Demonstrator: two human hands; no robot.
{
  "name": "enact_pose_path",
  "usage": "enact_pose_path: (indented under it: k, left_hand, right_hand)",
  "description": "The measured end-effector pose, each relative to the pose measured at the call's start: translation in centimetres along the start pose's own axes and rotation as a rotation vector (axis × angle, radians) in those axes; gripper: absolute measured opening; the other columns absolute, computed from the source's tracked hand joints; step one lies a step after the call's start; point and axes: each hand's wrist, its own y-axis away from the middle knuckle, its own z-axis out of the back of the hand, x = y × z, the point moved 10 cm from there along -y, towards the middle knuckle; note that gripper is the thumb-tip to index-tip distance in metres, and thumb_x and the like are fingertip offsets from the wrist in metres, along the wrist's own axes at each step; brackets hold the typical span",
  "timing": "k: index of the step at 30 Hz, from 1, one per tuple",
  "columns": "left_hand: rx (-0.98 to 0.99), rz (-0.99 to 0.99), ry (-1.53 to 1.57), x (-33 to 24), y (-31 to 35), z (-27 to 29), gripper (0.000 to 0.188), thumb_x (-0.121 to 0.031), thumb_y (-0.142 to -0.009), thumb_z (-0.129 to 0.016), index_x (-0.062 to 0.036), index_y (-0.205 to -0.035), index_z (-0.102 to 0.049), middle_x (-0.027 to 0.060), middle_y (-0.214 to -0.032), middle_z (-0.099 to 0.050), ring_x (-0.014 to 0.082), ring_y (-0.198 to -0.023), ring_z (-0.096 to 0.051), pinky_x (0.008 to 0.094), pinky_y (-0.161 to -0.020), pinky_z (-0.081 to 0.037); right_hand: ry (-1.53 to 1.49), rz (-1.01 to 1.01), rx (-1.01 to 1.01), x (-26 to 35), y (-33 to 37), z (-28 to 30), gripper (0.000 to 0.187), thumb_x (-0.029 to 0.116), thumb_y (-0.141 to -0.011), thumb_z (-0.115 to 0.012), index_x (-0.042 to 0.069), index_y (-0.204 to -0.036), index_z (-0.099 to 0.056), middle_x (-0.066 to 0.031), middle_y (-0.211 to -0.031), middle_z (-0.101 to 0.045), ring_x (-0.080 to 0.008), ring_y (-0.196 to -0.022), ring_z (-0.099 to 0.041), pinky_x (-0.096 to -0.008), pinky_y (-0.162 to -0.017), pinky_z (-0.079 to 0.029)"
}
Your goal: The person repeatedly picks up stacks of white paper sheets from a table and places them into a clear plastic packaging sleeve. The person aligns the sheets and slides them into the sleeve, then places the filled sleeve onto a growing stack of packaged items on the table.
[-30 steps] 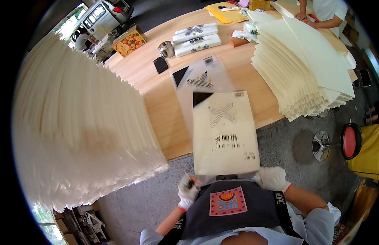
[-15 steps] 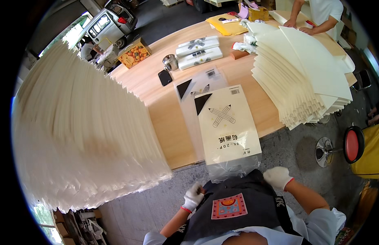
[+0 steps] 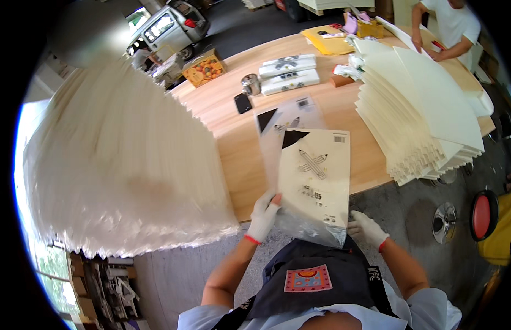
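In front of me, a cream pack of paper (image 3: 320,184) in a clear plastic sleeve lies over the table's near edge. It bears crossed pencils, a black corner and a barcode. Its loose, crinkled sleeve end (image 3: 313,224) hangs toward my apron. My left hand (image 3: 263,215), in a white glove with a red cuff, pinches the pack's left edge near the bottom. At the lower right corner my right hand (image 3: 369,229), gloved alike, has its fingers bent against the sleeve's edge; their tips are partly hidden. Underneath lies another clear printed sleeve (image 3: 266,140).
A tall stack of clear sleeves (image 3: 129,159) stands at left, fanned cream sheets (image 3: 415,110) at right. Farther back are a phone (image 3: 242,103), a metal cup (image 3: 250,84), wrapped white bundles (image 3: 289,73) and a fruit-printed box (image 3: 204,68). Another person (image 3: 451,30) works at the far right.
Both hands have come up from beside my apron to the pack's lower edges. The pack has turned slightly and its sleeve end is now bunched. The whole view has shifted a little.
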Motion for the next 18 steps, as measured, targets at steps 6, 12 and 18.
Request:
enact_pose_path:
  k: [6,12,18]
  left_hand:
    - [0.137,-0.421,-0.234,-22.5,4.0,2.5,0.012,-0.014,-0.089,-0.055,-0.0023,-0.088,-0.059,0.0042,-0.071,-0.05,0.0105,-0.066,-0.05,0.0263,-0.058,-0.041]
    - [-0.836,-0.945,-0.982,-38.3,16.6,18.5,0.027,-0.019,-0.093,-0.052,-0.0021,-0.114,-0.056,0.0062,-0.104,-0.059,0.0128,-0.08,-0.059,0.0219,-0.07,-0.047]
    - [-1.351,-0.745,-1.142,-48.5,26.5,42.5,0.032,-0.022,-0.096,-0.048,-0.0043,-0.121,-0.057,0.0001,-0.077,-0.056,0.0095,-0.069,-0.051,0.0199,-0.066,-0.043]
  right_hand:
    - [-0.536,0.345,0.419,11.4,-0.1,-11.8,0.04,0.023,-0.095,-0.048,-0.001,-0.127,-0.046,-0.0099,-0.119,-0.057,-0.0179,-0.106,-0.056,-0.0321,-0.092,-0.045]
    - [-0.261,0.888,0.587,38.1,9.1,-20.1,0.037,0.024,-0.094,-0.05,-0.001,-0.122,-0.051,-0.0075,-0.11,-0.06,-0.0169,-0.096,-0.057,-0.0304,-0.084,-0.045]
    - [-0.018,1.051,0.976,57.4,22.0,-42.1,0.025,0.033,-0.091,-0.056,0.016,-0.073,-0.051,0.0044,-0.053,-0.043,-0.01,-0.043,-0.042,-0.0258,-0.039,-0.035]
